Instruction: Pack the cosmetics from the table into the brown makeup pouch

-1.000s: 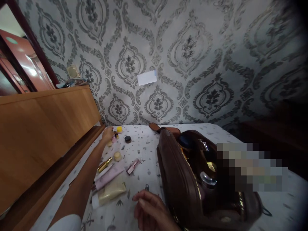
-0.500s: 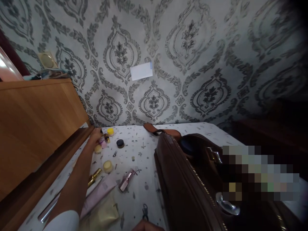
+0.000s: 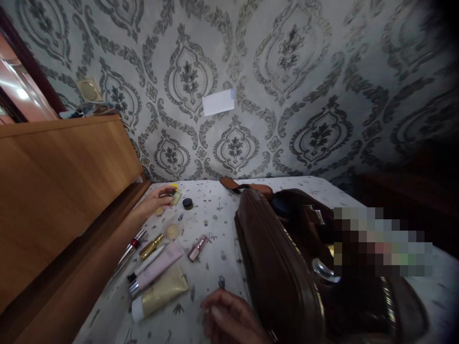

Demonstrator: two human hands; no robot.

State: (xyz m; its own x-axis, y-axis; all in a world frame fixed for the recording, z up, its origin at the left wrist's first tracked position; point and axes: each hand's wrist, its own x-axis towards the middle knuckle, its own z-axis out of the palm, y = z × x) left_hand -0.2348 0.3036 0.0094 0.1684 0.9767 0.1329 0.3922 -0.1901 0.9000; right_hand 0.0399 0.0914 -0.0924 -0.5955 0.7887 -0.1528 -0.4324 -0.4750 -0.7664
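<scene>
My left hand [image 3: 160,198] reaches to the far left of the patterned white cloth, its fingers closed on a small pale green bottle [image 3: 175,197]. Behind it a yellow lid [image 3: 174,186] peeks out, and a black round jar [image 3: 187,203] stands just right. Low in the centre is my right hand [image 3: 229,313], fingers curled loosely, slightly blurred, beside the open brown bag [image 3: 272,258]; whether it holds anything is unclear. Between the hands lie a gold tube [image 3: 151,246], a pink squeeze tube [image 3: 161,265], a cream squeeze tube [image 3: 165,290], a pink lipstick [image 3: 197,248] and a cream jar [image 3: 172,231].
A wooden cabinet [image 3: 68,177] borders the cloth on the left. Behind is a patterned wall [image 3: 236,76] with a white label. The bag's brown strap [image 3: 247,188] lies toward the wall. Red and silver tubes [image 3: 134,242] lie near my left forearm.
My left hand has moved right and now has the pale green bottle between its fingers. More of my right hand has come into view beside the bag. The view has shifted slightly.
</scene>
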